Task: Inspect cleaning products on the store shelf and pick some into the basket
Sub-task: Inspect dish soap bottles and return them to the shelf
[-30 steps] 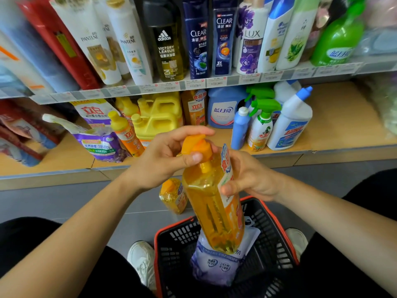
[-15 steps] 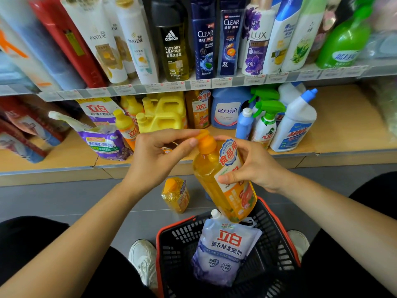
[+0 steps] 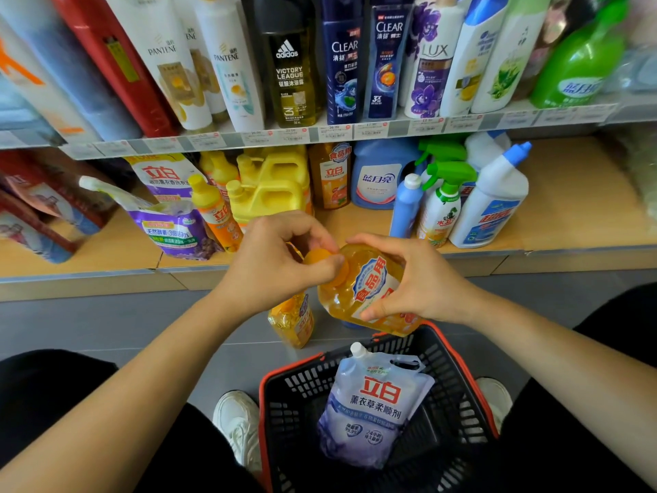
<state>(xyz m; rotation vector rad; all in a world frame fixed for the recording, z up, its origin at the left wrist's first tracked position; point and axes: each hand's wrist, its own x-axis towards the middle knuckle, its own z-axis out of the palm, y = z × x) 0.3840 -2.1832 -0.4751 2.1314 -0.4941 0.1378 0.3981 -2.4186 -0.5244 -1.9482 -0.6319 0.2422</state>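
The left hand (image 3: 273, 265) pinches the cap of the orange bottle (image 3: 366, 290); the right hand (image 3: 423, 282) grips its body. It lies tilted, cap leftward, base just above the basket (image 3: 295, 410), whose far rim is nearest the right hand.

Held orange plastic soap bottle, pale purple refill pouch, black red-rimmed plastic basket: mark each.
Held orange plastic soap bottle (image 3: 371, 281): head view, round label.
Pale purple refill pouch (image 3: 373, 403): head view, front panel.
Black red-rimmed plastic basket (image 3: 284, 418): head view, left wall.
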